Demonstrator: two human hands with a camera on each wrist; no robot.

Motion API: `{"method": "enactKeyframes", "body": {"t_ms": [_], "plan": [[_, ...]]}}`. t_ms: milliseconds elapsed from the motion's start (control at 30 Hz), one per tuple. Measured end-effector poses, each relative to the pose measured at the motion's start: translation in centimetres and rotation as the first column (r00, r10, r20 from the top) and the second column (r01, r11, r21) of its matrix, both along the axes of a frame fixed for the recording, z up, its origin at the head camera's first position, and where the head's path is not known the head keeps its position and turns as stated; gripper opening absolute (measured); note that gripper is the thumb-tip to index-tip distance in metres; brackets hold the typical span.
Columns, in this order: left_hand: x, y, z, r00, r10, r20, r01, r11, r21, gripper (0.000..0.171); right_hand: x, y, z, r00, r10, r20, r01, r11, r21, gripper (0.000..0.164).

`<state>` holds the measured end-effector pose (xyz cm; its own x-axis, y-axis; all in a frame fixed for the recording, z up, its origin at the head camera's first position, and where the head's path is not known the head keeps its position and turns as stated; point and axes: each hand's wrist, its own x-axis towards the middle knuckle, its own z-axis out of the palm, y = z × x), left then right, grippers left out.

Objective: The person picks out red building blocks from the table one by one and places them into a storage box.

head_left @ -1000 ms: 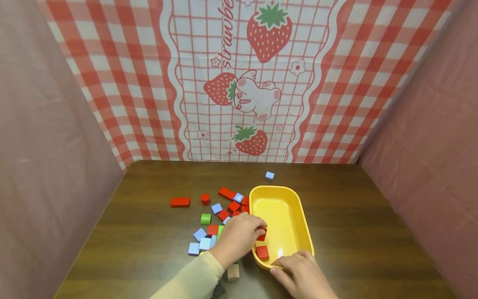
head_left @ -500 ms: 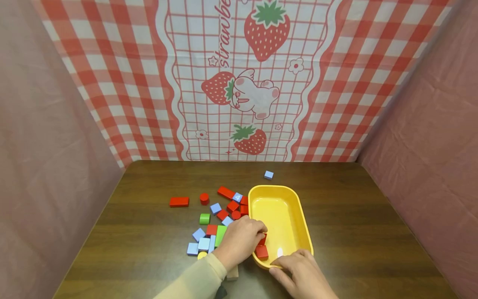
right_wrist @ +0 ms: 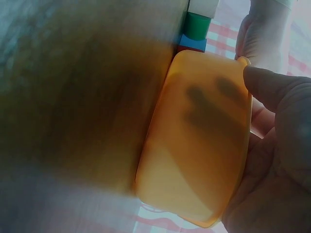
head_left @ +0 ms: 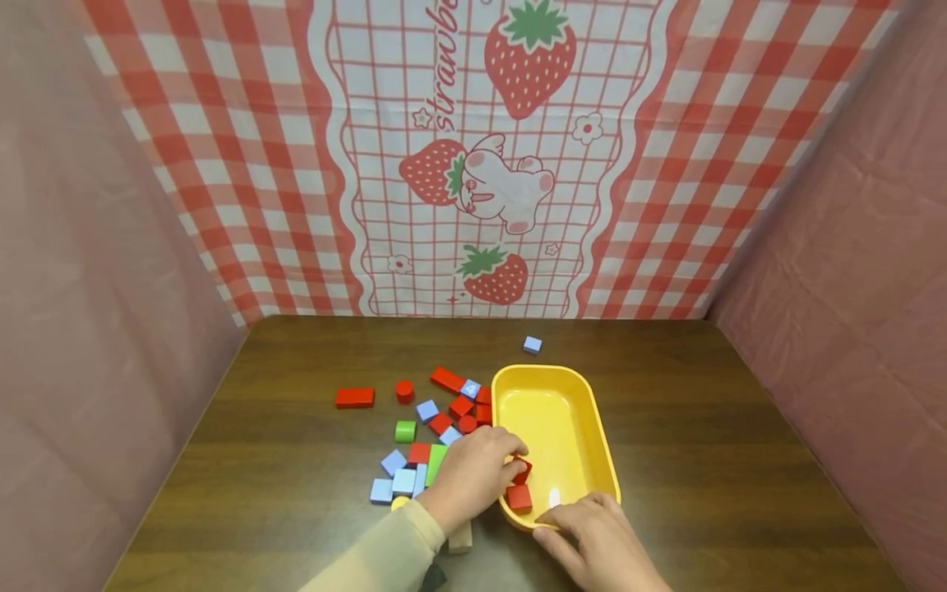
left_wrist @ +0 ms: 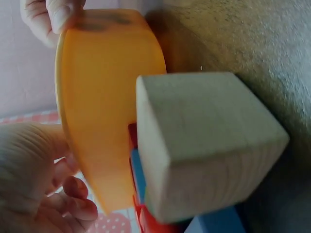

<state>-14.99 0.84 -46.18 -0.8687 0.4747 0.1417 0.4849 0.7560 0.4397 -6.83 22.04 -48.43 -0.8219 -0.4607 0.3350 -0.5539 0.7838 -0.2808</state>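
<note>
Head view: a brown table point(head_left: 710, 444) spans the lower frame, bearing a yellow tray point(head_left: 551, 432) right of centre; the right hand point(head_left: 598, 538), bottom, pinches its rim; the left hand point(head_left: 473, 467) reaches a red cube point(head_left: 524, 473) inside, grip unclear; a second red cube point(head_left: 519, 499) lies just below.

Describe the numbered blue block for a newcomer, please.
Find the yellow oblong plastic tray on the brown table. Left of its far end, beside a long red block, lies a small light blue block. Unlike its neighbours, it shows a white 4.
</note>
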Motion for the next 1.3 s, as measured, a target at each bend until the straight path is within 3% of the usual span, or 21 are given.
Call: {"method": "enactKeyframes", "body": {"t_ms": [200,367,533,733,867,1300], "plan": [[-0.6,-3.0,0.4,0.991,0.042,-0.125,-0.029,0.994,0.110,0.015,0.1,-0.1,-0.1,1.000,0.001,-0.017,-0.001,1.000,0.006,0.012],[-1.0,-5.9,0.3,0.992,0.110,-0.066,-0.103,0.990,0.101,0.013,0.1,-0.2,0.3,0.998,-0.019,0.060,0.017,1.000,0.022,0.010],[-0.4,-7.4,-0.8,0.998,0.053,-0.022,-0.053,0.998,-0.017,0.016,0.1,-0.2,0.4,0.996,-0.030,0.085,0.027,0.999,0.037,0.010],[0.3,-7.5,-1.7,0.998,-0.025,-0.063,0.018,0.994,-0.111,0.012,0.1,-0.2,0.4,0.994,-0.034,0.100,0.030,0.999,0.043,0.011],[0.4,-7.1,-1.7,0.996,-0.016,-0.092,0.004,0.991,-0.135,0.011,0.0,-0.2,0.4,0.993,-0.037,0.109,0.032,0.998,0.047,0.010],[0.7,-5.8,-1.3,0.998,-0.002,-0.064,-0.015,0.961,-0.276,0.024,0.0,0.0,0.3,0.993,-0.030,0.115,0.026,0.999,0.033,0.009]]}}
